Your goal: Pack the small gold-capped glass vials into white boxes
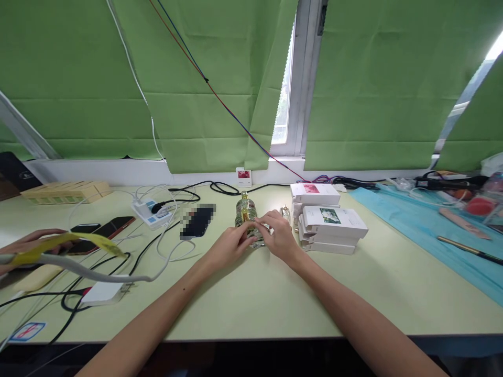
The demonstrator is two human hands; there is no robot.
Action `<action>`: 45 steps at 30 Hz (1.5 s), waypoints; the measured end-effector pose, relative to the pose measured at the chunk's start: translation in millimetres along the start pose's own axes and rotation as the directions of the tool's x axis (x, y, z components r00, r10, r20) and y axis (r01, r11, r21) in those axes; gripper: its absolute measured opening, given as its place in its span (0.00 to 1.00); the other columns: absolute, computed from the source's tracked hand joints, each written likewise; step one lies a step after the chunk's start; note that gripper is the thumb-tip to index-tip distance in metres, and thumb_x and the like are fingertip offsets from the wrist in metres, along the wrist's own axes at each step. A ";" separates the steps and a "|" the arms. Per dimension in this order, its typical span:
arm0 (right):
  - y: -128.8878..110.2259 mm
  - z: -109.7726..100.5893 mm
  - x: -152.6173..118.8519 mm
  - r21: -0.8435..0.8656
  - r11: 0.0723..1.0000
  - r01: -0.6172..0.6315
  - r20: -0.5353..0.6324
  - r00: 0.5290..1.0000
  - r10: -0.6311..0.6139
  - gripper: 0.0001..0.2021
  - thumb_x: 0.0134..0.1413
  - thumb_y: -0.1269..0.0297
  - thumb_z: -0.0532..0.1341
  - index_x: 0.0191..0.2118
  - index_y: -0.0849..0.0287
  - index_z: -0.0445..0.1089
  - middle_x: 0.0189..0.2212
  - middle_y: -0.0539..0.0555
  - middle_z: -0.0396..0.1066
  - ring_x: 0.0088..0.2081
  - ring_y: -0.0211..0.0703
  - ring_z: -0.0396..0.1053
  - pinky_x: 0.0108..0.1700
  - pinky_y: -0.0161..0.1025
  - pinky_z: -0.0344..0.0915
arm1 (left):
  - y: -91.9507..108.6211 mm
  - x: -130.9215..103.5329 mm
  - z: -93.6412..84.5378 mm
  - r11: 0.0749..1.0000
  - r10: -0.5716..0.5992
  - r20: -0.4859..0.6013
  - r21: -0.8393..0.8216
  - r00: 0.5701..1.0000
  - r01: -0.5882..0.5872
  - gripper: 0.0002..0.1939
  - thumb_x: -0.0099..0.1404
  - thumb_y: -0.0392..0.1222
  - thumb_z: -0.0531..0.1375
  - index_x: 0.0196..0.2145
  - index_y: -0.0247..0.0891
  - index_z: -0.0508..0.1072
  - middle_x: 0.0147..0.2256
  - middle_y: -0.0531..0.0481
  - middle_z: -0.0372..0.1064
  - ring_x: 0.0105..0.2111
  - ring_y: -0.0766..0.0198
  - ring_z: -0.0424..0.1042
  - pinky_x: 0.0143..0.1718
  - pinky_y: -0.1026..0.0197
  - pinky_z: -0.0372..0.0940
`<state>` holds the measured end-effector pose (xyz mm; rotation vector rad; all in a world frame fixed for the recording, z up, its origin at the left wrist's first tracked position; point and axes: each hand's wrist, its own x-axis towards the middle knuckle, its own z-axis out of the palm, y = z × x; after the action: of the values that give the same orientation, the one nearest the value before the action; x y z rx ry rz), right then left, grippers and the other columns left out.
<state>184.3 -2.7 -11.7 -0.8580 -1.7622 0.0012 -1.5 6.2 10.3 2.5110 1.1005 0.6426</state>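
Note:
My left hand (pixel 234 242) and my right hand (pixel 281 236) meet at the middle of the table, fingertips pinched close together. They are closed on the upper part of a small clear glass bottle (pixel 258 242), whose top my fingers hide. Just behind it stand more glass bottles (pixel 240 205) with gold-coloured necks, partly covered by my hands. Another small glass bottle (pixel 285 212) with a gold-coloured top is beside my right hand, near the boxes.
White boxes (pixel 334 222) with flower pictures are stacked at the right. A dark phone (pixel 199 221), a power strip (pixel 151 213) and tangled cables lie left. Another person's hand (pixel 37 242) is at far left. Blue sheeting (pixel 416 230) covers the right side.

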 end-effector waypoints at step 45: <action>-1.7 -3.6 3.2 0.093 0.991 -0.095 0.055 0.994 0.090 0.10 0.62 0.74 0.58 0.37 0.55 0.76 0.32 0.54 0.77 0.37 0.47 0.69 0.40 0.43 0.67 | -2.4 0.4 1.8 1.000 0.008 -0.030 -0.028 1.000 -0.009 0.19 0.72 0.49 0.53 0.56 0.39 0.69 0.23 0.57 0.63 0.22 0.66 0.60 0.27 0.64 0.51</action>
<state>186.0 -3.6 -7.0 -0.8757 -1.7531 0.1684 -1.8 7.9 7.8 2.4914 1.0839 0.6950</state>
